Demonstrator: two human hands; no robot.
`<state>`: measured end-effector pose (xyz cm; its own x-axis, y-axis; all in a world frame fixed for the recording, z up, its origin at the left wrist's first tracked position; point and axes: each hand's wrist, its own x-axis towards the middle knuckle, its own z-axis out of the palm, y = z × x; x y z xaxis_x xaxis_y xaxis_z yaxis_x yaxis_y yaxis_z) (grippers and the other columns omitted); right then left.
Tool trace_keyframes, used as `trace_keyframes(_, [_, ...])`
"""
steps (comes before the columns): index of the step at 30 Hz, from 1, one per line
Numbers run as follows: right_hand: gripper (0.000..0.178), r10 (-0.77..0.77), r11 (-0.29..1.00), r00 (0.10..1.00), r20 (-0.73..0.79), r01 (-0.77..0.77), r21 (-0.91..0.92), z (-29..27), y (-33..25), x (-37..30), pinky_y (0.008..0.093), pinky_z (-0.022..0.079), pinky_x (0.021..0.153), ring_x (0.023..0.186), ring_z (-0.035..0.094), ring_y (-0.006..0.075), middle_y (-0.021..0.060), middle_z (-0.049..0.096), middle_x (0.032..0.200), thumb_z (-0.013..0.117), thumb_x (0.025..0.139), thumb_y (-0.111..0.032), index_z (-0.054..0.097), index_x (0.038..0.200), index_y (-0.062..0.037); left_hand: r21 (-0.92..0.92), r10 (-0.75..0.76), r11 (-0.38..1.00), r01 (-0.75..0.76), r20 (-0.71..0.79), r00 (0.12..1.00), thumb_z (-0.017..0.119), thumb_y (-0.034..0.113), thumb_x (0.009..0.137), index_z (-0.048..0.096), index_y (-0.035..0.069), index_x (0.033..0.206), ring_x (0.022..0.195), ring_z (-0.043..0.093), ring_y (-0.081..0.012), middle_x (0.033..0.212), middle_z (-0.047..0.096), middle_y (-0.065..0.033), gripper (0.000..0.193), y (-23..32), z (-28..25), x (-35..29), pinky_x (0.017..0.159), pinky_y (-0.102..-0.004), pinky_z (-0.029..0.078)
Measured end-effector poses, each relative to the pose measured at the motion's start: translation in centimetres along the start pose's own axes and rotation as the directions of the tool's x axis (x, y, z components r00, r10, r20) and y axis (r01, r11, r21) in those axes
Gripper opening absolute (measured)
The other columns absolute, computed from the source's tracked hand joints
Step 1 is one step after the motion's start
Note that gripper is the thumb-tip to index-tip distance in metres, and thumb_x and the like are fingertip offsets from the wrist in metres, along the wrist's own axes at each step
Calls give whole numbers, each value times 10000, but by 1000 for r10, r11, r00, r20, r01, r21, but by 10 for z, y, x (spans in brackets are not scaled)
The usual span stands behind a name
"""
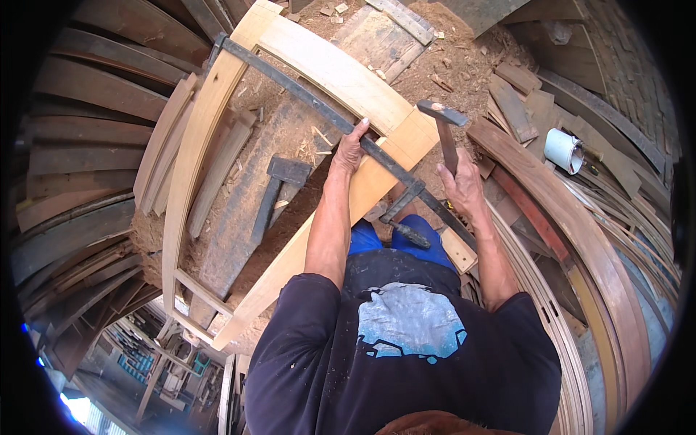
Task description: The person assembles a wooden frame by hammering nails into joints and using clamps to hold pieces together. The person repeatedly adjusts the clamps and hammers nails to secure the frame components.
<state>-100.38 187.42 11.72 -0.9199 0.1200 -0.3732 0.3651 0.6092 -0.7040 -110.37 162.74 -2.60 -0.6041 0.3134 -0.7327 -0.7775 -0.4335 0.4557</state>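
Observation:
A large pale wooden frame point(333, 64) with curved sides lies before me. Across it runs a long dark metal bar clamp point(290, 85), one end at the far left corner of the frame. Its sliding jaw and screw handle point(410, 235) are close to my blue-clad legs. My left hand point(349, 151) is wrapped round the clamp bar near the frame's joint. In my right hand point(464, 185) is a hammer point(447, 138), gripped by its handle, its head raised just right of the frame's corner. A dark mallet point(279, 188) rests on a plank inside the frame.
Sawdust and wood chips point(453, 76) cover the floor. Curved dark boards point(101, 94) are stacked at the left. Long curved brown boards point(580, 210) lie along the right. A white cylindrical container point(563, 151) sits among offcuts at the right.

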Motion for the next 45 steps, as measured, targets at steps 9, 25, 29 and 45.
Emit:
trace_keyframes(9, [285,61,912,998,20,-48,-407,29,42,22,527,508,646,769,660,458,228,642,787,621,973,-307,565,1084,-50,94,34,995,-36,20,999,684,411,924,577,-24,1309,1042,674,-238,1192,680,-144,590,-4,-2,1,903,-367,556])
trace_keyframes(25, [399,-362,929,878,-314,368,-41,-2,-25,9,482,528,599,667,678,383,206,639,754,629,989,-384,561,1050,4,74,1,997,-6,58,998,663,327,960,548,-29,1319,1045,660,-223,1185,661,-142,519,-12,-14,-2,950,-380,544])
trace_keyframes(29, [355,115,916,993,21,-98,-390,19,36,8,500,524,605,686,691,396,214,653,728,632,981,-339,557,1049,1,95,-22,995,20,23,999,670,320,957,604,-3,1242,911,638,-166,1043,666,-70,437,-13,-12,-5,854,-360,553])
trace_keyframes(45, [356,36,995,998,56,-31,-93,7,19,12,511,521,734,845,670,485,273,687,912,641,951,-269,570,1139,25,135,-68,989,56,83,994,718,397,914,646,49,1189,775,570,-91,884,599,15,450,-28,-23,-8,750,-271,524])
